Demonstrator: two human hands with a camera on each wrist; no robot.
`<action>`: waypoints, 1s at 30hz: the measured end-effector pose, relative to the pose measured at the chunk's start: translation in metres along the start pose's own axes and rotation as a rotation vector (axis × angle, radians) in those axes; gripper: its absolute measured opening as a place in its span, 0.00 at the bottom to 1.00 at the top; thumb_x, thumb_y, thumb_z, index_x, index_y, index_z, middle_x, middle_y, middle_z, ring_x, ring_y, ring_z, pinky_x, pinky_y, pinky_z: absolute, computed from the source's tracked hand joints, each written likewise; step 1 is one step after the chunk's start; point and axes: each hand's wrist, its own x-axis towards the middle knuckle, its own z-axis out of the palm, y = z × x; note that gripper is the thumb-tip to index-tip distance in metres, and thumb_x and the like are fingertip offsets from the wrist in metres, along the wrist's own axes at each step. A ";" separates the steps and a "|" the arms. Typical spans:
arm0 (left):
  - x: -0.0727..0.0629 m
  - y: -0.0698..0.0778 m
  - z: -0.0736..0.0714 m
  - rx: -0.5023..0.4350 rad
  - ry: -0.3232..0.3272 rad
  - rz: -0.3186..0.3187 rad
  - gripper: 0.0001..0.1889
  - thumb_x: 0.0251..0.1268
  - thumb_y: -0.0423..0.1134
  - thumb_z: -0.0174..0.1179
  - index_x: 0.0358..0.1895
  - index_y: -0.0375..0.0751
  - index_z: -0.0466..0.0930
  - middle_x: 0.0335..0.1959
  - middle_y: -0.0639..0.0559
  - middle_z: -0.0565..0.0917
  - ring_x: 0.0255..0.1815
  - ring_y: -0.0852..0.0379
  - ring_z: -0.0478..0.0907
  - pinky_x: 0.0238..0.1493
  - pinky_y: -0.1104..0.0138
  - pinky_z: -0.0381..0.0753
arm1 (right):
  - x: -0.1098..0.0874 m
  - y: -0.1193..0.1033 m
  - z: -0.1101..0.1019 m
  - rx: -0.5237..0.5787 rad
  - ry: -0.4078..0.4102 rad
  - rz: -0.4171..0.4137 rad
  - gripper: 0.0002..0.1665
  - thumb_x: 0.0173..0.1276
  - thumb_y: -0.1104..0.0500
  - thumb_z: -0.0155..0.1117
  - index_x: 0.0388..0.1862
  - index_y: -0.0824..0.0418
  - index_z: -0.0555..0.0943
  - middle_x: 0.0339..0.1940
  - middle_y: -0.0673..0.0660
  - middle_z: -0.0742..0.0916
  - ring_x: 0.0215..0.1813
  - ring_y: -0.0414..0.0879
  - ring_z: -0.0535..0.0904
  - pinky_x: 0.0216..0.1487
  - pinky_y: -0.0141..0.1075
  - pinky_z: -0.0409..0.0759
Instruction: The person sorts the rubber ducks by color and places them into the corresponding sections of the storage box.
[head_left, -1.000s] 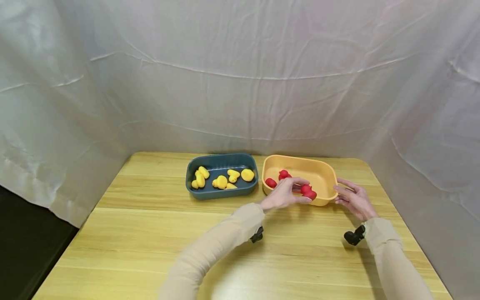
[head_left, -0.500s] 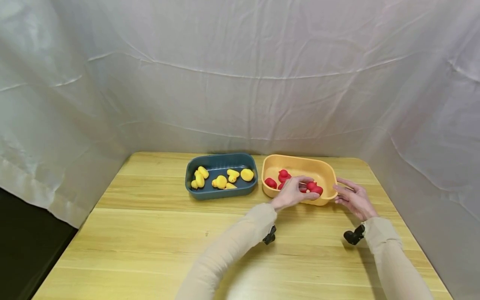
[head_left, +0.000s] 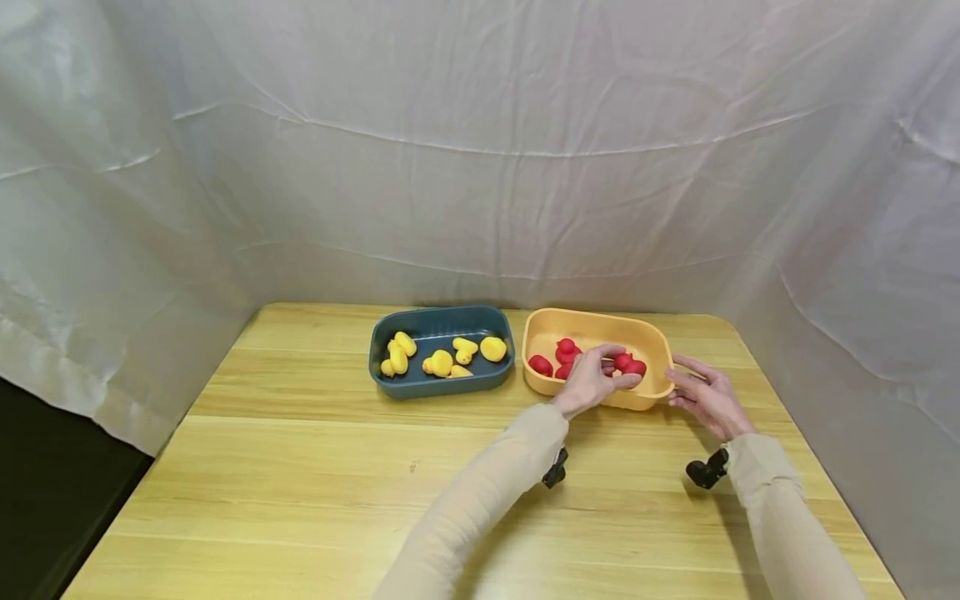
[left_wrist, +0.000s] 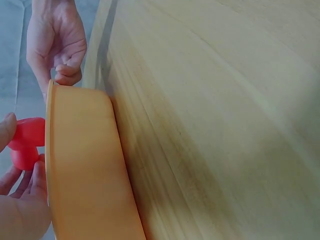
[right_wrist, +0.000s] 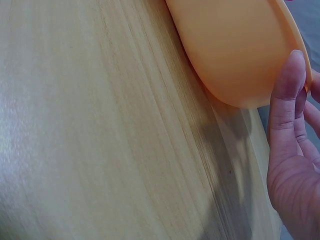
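Observation:
My left hand [head_left: 588, 383] reaches over the near rim of the orange bin [head_left: 633, 400]. It pinches a red toy duck [head_left: 634, 367] between thumb and fingers, toward the bin's right side. In the left wrist view, that duck [left_wrist: 29, 134] appears just past the bin's rim. At the bin's right end, my right hand [head_left: 711, 400] grips the rim, its thumb [right_wrist: 290, 80] along the outer wall and its fingers at the edge. Several more red ducks [head_left: 540, 365] lie in the left part of the bin, partly hidden by the left hand.
A dark blue bin [head_left: 405, 390] with several yellow toy ducks [head_left: 441, 362] stands just left of the orange one. Both bins sit near the far edge of the wooden table [head_left: 315, 467]. A pale curtain [head_left: 480, 167] hangs behind and along the sides.
My left hand has moved right and slightly away from me, carrying the red duck from the near rim farther into the orange bin. The right hand has stayed at the bin's end.

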 end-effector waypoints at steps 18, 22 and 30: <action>0.000 0.000 0.001 -0.025 0.024 -0.006 0.29 0.62 0.38 0.71 0.67 0.37 0.75 0.66 0.42 0.80 0.65 0.48 0.80 0.65 0.63 0.83 | -0.001 0.000 0.000 0.002 0.001 -0.009 0.26 0.73 0.63 0.62 0.68 0.57 0.70 0.34 0.49 0.91 0.29 0.40 0.85 0.34 0.29 0.89; -0.004 -0.001 -0.004 -0.052 0.025 -0.002 0.29 0.63 0.38 0.70 0.67 0.37 0.75 0.65 0.41 0.81 0.65 0.46 0.81 0.65 0.62 0.83 | -0.001 0.001 0.000 0.011 -0.005 -0.020 0.22 0.74 0.64 0.61 0.65 0.55 0.73 0.34 0.49 0.91 0.29 0.40 0.85 0.34 0.30 0.89; -0.016 -0.011 -0.037 -0.132 0.013 0.018 0.29 0.64 0.37 0.69 0.68 0.34 0.73 0.65 0.38 0.79 0.68 0.40 0.77 0.69 0.60 0.79 | -0.002 0.001 0.000 0.019 -0.013 -0.034 0.22 0.74 0.65 0.60 0.65 0.55 0.73 0.36 0.48 0.91 0.29 0.40 0.85 0.34 0.30 0.89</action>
